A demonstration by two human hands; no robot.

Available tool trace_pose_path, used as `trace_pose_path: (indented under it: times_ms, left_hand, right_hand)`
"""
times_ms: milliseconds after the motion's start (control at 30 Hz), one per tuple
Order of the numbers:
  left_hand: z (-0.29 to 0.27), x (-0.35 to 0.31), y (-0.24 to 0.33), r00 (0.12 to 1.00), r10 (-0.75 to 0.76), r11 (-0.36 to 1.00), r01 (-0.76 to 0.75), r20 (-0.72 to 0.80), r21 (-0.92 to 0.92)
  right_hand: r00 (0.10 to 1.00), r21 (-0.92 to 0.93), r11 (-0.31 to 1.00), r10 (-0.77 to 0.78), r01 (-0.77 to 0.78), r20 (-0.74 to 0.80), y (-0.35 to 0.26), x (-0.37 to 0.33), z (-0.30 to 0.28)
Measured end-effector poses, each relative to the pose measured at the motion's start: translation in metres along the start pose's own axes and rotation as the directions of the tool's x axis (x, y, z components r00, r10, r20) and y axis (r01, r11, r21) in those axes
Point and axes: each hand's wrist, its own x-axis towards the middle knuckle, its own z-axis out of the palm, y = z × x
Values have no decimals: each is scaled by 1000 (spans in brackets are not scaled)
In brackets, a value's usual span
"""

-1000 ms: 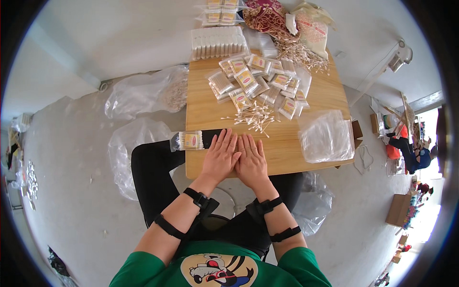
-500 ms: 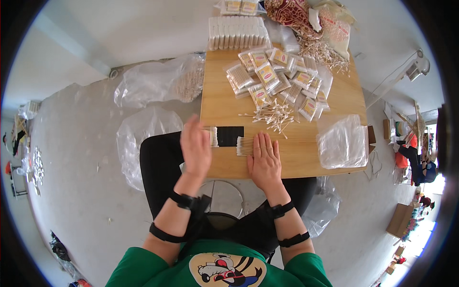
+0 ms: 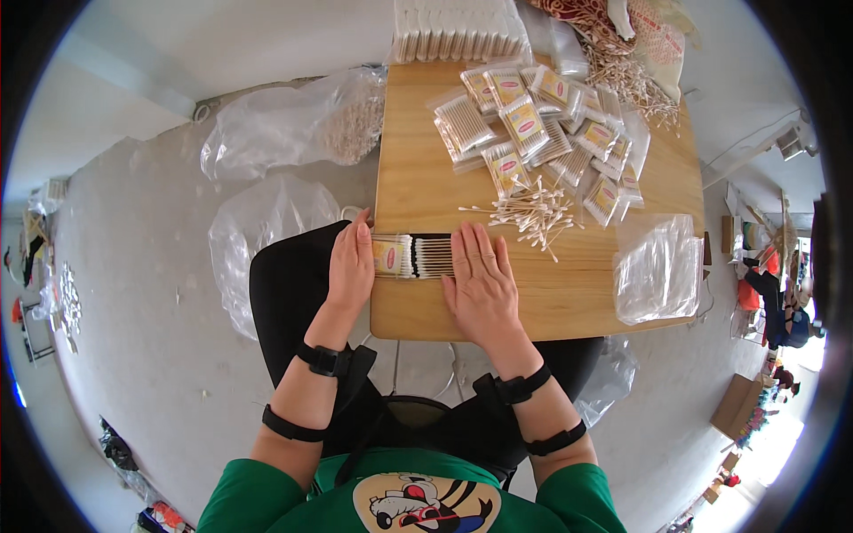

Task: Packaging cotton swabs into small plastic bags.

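Note:
At the table's left edge, my left hand (image 3: 352,266) is open, its straight fingers held together against the outer end of a labelled pack of cotton swabs (image 3: 389,257). My right hand (image 3: 484,282) lies flat and open over the right end of a loose row of cotton swabs (image 3: 434,258), hiding that end. The row's left tips nearly meet the pack, with a thin dark gap between them. Only a narrow edge of the black mat (image 3: 434,235) shows beneath the row. Just beyond my right hand is a loose heap of cotton swabs (image 3: 538,213).
Several filled swab packs (image 3: 524,124) are piled on the wooden table (image 3: 404,151). White stacked bundles (image 3: 458,34) stand at the far left, and more loose swabs (image 3: 626,80) lie at the far right. Clear plastic bags (image 3: 657,275) rest at the right edge; larger bags (image 3: 267,147) lie on the floor.
My left hand has come down from above the table to the pack's outer end. My right hand and the swab row have slid left over the black mat, up to the pack.

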Motion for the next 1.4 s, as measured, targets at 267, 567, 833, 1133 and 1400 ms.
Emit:
trace_pose_path:
  times_ms: [267,567,833,1133,1400]
  left_hand:
    - [4,0,-14,1000,6,994,-6,-3,-111]
    - [-3,0,-1,996,82,996,-82,-36,22]
    - [-8,-1,3,999,-16,992,11,-41,-122]
    - [-6,7,-17,914,-406,722,332,16,-607]
    - [-2,7,-10,883,-463,675,410,81,-613]
  right_hand:
    - [998,5,999,-48,47,40,-11,15,4]
    - [998,15,1000,-17,16,55,-26,15,10]
    - [999,119,993,-29,25,29,-28,17,4]
    - [968,929,369,237,-13,-80,-27,26,10]
    - [969,986,165,244,-5,-36,-37,37,16]
